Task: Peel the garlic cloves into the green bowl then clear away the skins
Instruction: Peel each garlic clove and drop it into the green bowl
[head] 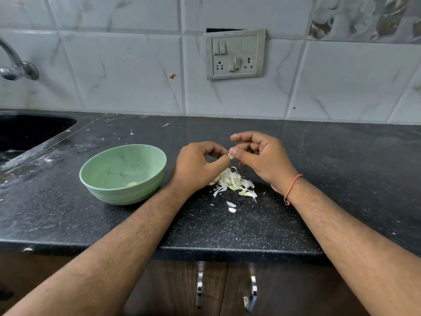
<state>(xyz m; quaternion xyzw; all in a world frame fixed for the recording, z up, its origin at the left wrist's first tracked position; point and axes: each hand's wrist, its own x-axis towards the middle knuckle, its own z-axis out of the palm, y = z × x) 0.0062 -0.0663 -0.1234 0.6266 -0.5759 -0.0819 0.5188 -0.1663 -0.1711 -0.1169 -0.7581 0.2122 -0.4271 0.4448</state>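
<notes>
A small garlic clove (231, 155) is held above the black counter between both hands. My left hand (198, 167) pinches it from the left with thumb and fingertips. My right hand (259, 156) pinches it from the right, index finger raised with a bit of skin stuck to its tip. Below them lies a pile of garlic cloves and papery skins (232, 181). The green bowl (150, 176) stands to the left of my left hand, with one peeled clove (132, 184) in its bottom.
Loose skin flakes (231, 206) lie nearer the counter's front edge, and a few more (166, 125) near the tiled wall. A dark sink (27, 133) is set into the counter at far left under a tap (16, 67). A switchboard (234, 54) is on the wall.
</notes>
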